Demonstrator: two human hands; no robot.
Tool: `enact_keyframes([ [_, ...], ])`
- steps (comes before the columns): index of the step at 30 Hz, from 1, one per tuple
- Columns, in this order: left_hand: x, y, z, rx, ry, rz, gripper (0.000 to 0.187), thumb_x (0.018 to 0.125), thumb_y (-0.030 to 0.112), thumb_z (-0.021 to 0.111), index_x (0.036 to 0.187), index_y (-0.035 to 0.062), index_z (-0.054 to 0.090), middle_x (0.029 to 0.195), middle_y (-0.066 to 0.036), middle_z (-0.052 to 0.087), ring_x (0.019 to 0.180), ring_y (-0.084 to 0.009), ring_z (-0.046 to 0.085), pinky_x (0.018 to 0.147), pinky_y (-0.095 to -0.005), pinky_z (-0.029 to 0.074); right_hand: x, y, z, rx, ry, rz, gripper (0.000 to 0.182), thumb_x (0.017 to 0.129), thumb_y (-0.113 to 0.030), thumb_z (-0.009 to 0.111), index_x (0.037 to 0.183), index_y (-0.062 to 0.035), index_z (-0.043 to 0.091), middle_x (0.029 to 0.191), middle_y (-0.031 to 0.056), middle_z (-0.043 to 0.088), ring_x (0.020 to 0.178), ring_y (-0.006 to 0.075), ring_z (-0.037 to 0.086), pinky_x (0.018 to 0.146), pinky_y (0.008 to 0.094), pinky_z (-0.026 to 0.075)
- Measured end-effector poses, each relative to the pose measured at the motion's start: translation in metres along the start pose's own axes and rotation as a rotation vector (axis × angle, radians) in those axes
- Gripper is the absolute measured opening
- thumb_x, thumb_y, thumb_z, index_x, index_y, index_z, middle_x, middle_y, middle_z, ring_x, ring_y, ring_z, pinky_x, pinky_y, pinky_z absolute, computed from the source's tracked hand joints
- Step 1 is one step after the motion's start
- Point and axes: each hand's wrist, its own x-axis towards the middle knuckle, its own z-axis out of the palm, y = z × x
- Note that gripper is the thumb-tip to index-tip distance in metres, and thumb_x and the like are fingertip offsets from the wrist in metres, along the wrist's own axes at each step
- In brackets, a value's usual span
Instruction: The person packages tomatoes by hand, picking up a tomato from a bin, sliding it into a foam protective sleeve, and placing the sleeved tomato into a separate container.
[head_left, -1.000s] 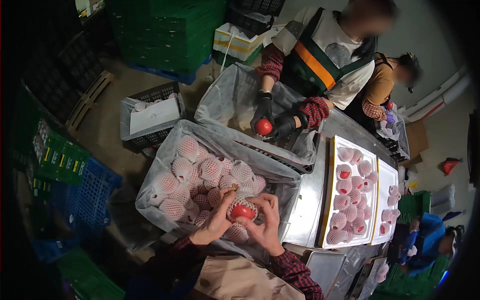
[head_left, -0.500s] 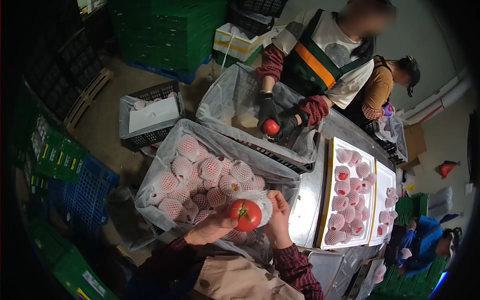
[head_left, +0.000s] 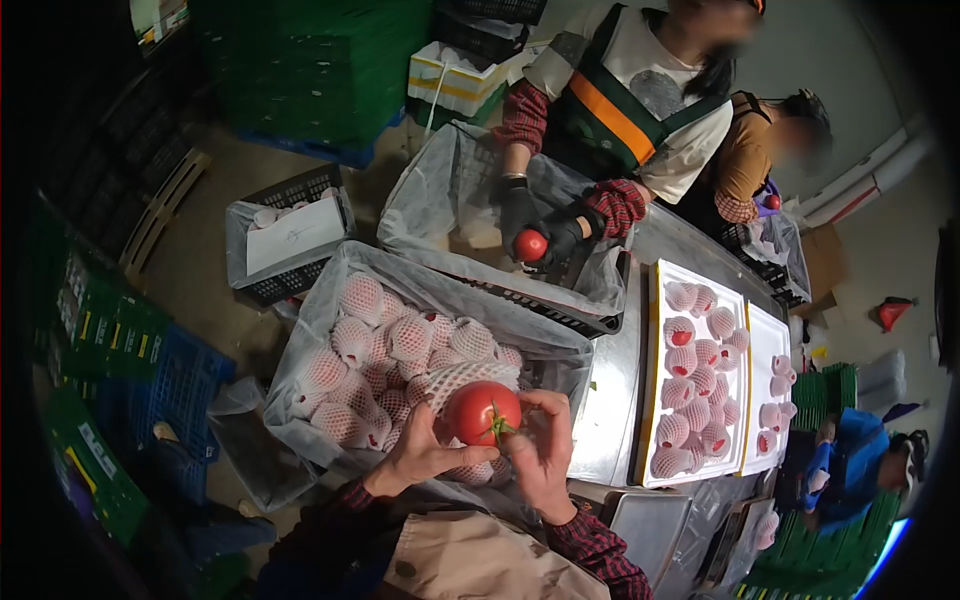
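A red tomato [head_left: 482, 408] with a green stem is held between my two hands over a lined crate. My left hand [head_left: 418, 455] is closed on its left side, with the thumb raised along it. On the other side, my right hand [head_left: 543, 455] grips it, thumb by the stem and fingers curled at the right edge. A white foam net sleeve [head_left: 455, 378] lies against the tomato's far side and partly covers it. Below, the crate [head_left: 345, 262] holds many tomatoes in foam nets [head_left: 410, 338].
Across from me, a person in black gloves [head_left: 520, 210] holds a tomato over another lined crate [head_left: 420, 180]. White trays [head_left: 648, 390] of netted tomatoes lie on the metal table [head_left: 610, 400] at right. A small crate [head_left: 290, 285] stands left; other people work at right.
The tomato has turned, its stem now facing lower. The net sleeve has shifted from its right side to behind it. My right hand has moved from the net onto the tomato.
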Motion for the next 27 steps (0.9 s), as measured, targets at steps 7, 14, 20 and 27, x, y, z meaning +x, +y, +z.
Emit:
enact_keyframes([
  [7, -0.002, 0.011, 0.008, -0.300, 0.043, -0.084, 0.073, 0.075, 0.006, 0.085, 0.138, -0.0046, 0.049, 0.124, -0.015, 0.064, 0.113, -0.0202, 0.065, 0.097, -0.0341, 0.054, -0.002, 0.002, -0.001, 0.326, 0.083, 0.397, 0.032, 0.102, -0.022, 0.057, 0.127, -0.0026, 0.056, 0.105, 0.0064, 0.055, 0.096, 0.0126, 0.058, 0.077, 0.0263, 0.049],
  [14, -0.014, 0.004, 0.000, -0.634, -0.167, -0.262, 0.073, 0.083, 0.025, 0.085, 0.141, -0.0016, 0.049, 0.134, -0.009, 0.057, 0.127, -0.0190, 0.053, 0.110, -0.0358, 0.043, -0.028, 0.049, -0.001, 0.521, 0.046, 1.134, 0.034, 0.105, -0.023, 0.049, 0.128, -0.0011, 0.063, 0.118, 0.0102, 0.071, 0.099, 0.0196, 0.071, 0.091, 0.0338, 0.057],
  [20, -0.023, 0.004, -0.028, -0.191, -0.013, -0.186, 0.070, 0.080, 0.021, 0.085, 0.138, -0.0001, 0.052, 0.133, -0.010, 0.057, 0.124, -0.0209, 0.056, 0.106, -0.0343, 0.046, -0.006, 0.005, 0.013, 0.144, 0.088, 0.344, 0.011, 0.098, -0.008, 0.064, 0.107, -0.0041, 0.070, 0.097, 0.0061, 0.074, 0.084, 0.0164, 0.070, 0.076, 0.0343, 0.057],
  [27, 0.004, 0.002, -0.106, -0.001, 0.585, 0.161, 0.064, 0.085, 0.014, 0.080, 0.141, 0.0049, 0.052, 0.132, -0.009, 0.058, 0.116, -0.0188, 0.061, 0.093, -0.0315, 0.054, 0.008, -0.059, 0.024, -0.160, -0.517, -0.132, 0.011, 0.094, -0.010, 0.068, 0.094, 0.0002, 0.071, 0.087, 0.0129, 0.066, 0.077, 0.0251, 0.065, 0.069, 0.0340, 0.050],
])
